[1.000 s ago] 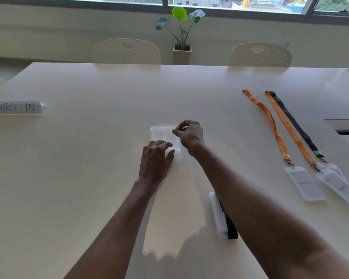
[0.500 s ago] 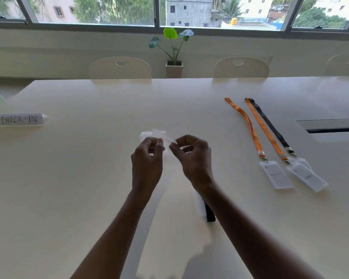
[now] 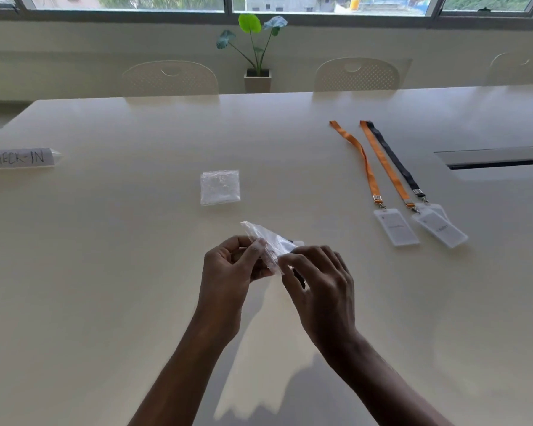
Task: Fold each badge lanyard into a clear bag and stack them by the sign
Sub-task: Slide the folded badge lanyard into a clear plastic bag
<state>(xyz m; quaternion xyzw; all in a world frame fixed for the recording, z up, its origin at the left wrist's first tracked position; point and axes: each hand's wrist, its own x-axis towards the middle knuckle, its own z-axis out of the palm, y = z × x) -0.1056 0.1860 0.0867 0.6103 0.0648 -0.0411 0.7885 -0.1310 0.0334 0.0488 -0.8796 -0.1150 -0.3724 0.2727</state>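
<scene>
I hold one clear bag (image 3: 266, 241) up off the table (image 3: 105, 272), near the middle of its near half. My left hand (image 3: 228, 272) pinches one side of the bag between thumb and fingertips, the other fingers curled in; my right hand (image 3: 317, 281) pinches the opposite side, fingers loosely bent. I judge this to be the opening step: working the mouth of the bag apart so a folded lanyard can go in.

The rest of the bags (image 3: 219, 187) lie in a small flat pile toward the table's middle. Three lanyards (image 3: 382, 161), two orange and one black, lie stretched out toward the right edge with their badge holders (image 3: 396, 227) at the near ends. The CHECK-IN sign (image 3: 17, 157) stands at the far left edge, with nothing stacked by it.

Next I need the mouth open and a folded lanyard to hand. Something dark and white shows just behind the bag and my right fingers; I cannot tell what it is. Whether the bag's mouth is open yet is also unclear.
</scene>
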